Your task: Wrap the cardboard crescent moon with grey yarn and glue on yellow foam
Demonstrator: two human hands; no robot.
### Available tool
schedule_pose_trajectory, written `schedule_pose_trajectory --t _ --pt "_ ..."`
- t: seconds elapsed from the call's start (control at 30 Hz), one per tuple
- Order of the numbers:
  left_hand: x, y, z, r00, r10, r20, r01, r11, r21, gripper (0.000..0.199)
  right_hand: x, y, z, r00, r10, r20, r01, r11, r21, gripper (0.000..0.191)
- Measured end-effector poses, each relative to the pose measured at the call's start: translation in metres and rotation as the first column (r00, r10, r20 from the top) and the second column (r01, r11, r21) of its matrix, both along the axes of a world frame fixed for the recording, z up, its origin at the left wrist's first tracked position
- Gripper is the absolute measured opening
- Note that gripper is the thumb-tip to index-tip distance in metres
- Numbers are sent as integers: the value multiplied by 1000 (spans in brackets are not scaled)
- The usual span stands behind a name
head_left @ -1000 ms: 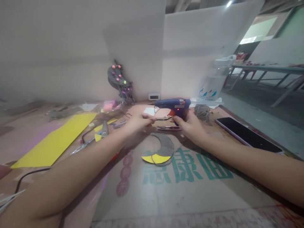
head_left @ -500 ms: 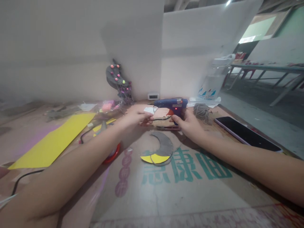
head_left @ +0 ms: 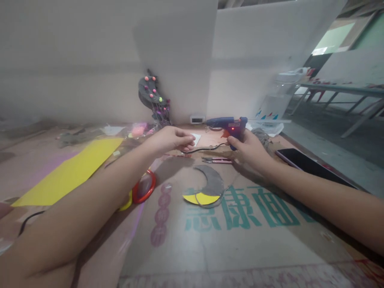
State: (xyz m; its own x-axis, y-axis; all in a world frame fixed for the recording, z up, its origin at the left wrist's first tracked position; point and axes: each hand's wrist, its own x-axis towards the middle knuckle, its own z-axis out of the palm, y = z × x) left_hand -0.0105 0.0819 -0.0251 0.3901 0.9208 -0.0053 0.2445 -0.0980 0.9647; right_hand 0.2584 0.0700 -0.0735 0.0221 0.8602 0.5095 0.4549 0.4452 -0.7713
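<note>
- Blue plastic glue gun (head_left: 232,125) sits farther right than before, gripped in right hand (head_left: 250,150)
- Left hand (head_left: 174,141): fingertips drawn together; cannot tell if holding
- Flat grey-and-yellow crescent (head_left: 212,180) lies on green-printed cardboard (head_left: 240,256)

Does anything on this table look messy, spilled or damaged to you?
Nothing looks clearly spilled or broken. Only the grey-and-yellow crescent stands out a little: a loose grey strand loops across its yellow end and strays off to the right, so it looks untidy rather than damaged.
</note>
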Motion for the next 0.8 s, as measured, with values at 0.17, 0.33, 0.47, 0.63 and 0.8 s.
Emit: schedule_pose_trajectory --t 0.17,0.33,0.47,0.63,0.8 --pt "-16 3 19 996 61 -61 -52 989 139 29 0 32 10 961 -35 275 52 997 -55 34" --pt "-17 4 21 1000 12 3 -12 990 138 27 -26 67 13 929 -22 370 58 995 -87 32" --pt "-14 0 22 996 -49 69 39 990 135 26 -36 78 5 891 -18 454 106 980 -169 29" --pt "-8 -9 27 993 -76 88 64 989 134 23 -24 69 7 833 -40 551 125 985 -116 29" --pt "2 -21 30 973 -176 152 163 982 95 19 -10 29 30 817 -72 572 49 997 55 33"
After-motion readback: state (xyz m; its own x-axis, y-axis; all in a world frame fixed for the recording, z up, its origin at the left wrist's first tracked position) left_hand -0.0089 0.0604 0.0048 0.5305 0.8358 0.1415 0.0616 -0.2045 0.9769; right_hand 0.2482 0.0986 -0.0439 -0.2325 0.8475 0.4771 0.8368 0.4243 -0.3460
